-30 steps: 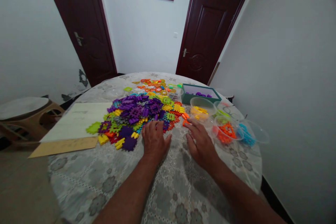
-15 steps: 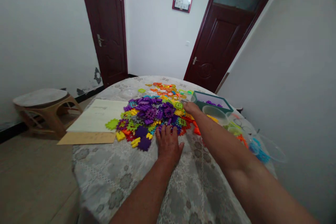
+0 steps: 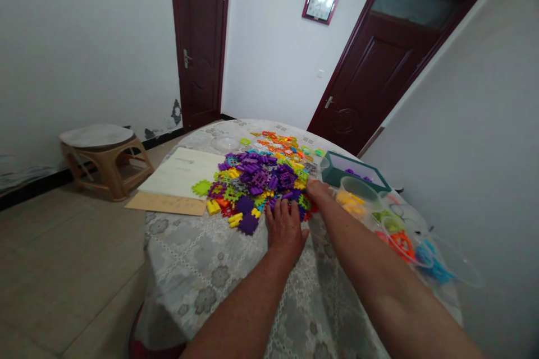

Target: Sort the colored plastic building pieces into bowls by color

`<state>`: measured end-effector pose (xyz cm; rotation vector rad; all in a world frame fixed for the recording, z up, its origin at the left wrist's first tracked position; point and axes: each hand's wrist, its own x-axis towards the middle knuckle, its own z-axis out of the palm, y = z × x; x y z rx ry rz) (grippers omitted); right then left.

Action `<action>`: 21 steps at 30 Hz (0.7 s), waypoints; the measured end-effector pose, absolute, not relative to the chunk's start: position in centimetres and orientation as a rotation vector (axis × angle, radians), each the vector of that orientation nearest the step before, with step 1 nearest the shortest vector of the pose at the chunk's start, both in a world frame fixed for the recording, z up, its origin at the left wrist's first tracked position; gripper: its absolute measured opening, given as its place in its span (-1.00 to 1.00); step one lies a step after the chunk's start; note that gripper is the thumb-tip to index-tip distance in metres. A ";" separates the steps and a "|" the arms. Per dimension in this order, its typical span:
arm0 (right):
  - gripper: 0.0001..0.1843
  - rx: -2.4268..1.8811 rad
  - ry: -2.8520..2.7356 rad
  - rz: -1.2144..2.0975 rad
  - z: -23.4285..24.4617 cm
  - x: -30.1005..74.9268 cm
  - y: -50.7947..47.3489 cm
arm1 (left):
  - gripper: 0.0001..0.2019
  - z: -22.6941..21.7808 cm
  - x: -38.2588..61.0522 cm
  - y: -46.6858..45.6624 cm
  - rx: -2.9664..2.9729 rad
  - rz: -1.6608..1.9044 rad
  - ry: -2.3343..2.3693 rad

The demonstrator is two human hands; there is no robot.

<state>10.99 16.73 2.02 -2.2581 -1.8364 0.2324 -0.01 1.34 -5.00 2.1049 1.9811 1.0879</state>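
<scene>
A heap of plastic building pieces [image 3: 261,176], mostly purple with yellow, lime green and red ones, lies on a cloth-covered table. My left hand [image 3: 285,230] rests palm down at the heap's near edge, its fingers stretched out and touching purple pieces. Against the heap's right side is my right hand [image 3: 318,189]; its fingers are largely hidden, so whatever they may hold does not show. Flat dark purple squares [image 3: 248,223] and a yellow piece [image 3: 213,207] lie at the near left of the heap.
A green-rimmed box [image 3: 356,171] with purple pieces stands at the right, beside clear tubs of yellow [image 3: 351,203], orange [image 3: 403,245] and blue pieces [image 3: 433,261]. Orange pieces [image 3: 280,143] lie behind the heap. Pale paper [image 3: 181,174] and a tan strip [image 3: 166,203] are left. A stool [image 3: 107,160] stands beyond.
The view has swung left, so the table appears further right. My right hand has drawn slightly nearer along the heap's right side; my left hand stays at the near edge.
</scene>
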 end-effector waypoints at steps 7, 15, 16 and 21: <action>-0.37 -2.341 -1.630 0.218 -0.2 9.8 13.0 | -0.12 -5.3 0.0 1.6 2.102 1.075 2.020; -0.54 -2.065 -1.786 0.077 -2.3 9.8 8.2 | -0.18 -5.2 -0.2 1.7 2.124 1.038 2.032; -0.58 -2.015 -1.815 0.065 -2.5 10.0 7.8 | -0.23 -5.2 -0.2 1.7 2.135 1.038 2.037; -0.72 -1.801 -1.891 0.054 -3.9 11.0 6.2 | -0.49 -4.9 -0.1 1.4 2.202 1.075 2.087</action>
